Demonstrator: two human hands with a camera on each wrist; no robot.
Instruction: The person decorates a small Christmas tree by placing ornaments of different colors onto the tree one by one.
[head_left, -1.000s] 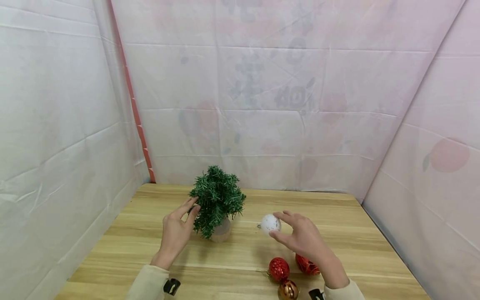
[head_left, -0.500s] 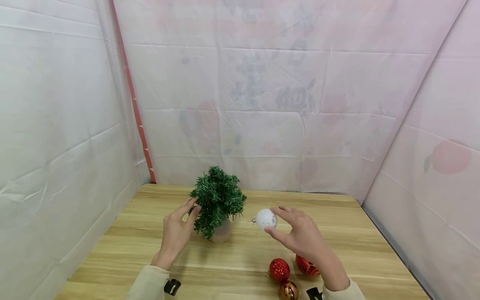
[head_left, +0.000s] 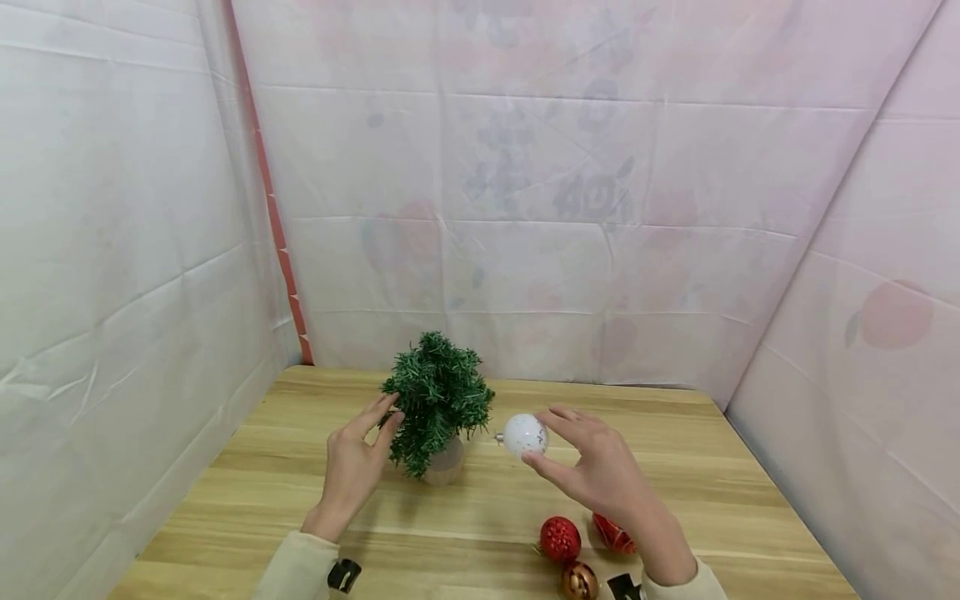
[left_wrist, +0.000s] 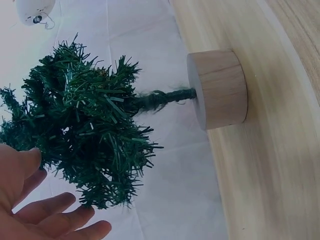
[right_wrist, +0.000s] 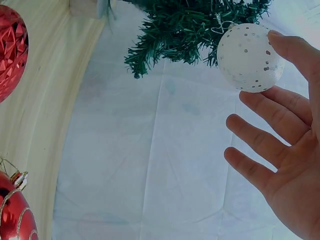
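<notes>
Bench (head_left: 757,508) carries an upright green tree (head_left: 437,392), no bauble visible on it. Left hand (head_left: 354,467): fingers loosely spread at its branches. Right hand (head_left: 600,471): fingers pinching a white bauble (head_left: 523,436), lifted near the tree, apparently not yet attached. Striped red bauble (head_left: 615,535), faceted red bauble (head_left: 560,540) and copper bauble (head_left: 580,581) remain lying.

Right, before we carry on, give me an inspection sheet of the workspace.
Surface: light wood-grain tabletop with darker streaks.
Job's things: green artificial tree, upright on cylindrical wooden base; white speckled ball ornament, held off the tabletop.
Clutter: textured red ball, shiny copper ball, partly hidden red ball with glittery lines, all on the tabletop.
Hands: left hand at the tree's branches, pinch unclear; right hand pinches the white ball.
Cables: nothing seen.
Surroundings: pale printed fabric sheets behind and at both sides.
</notes>
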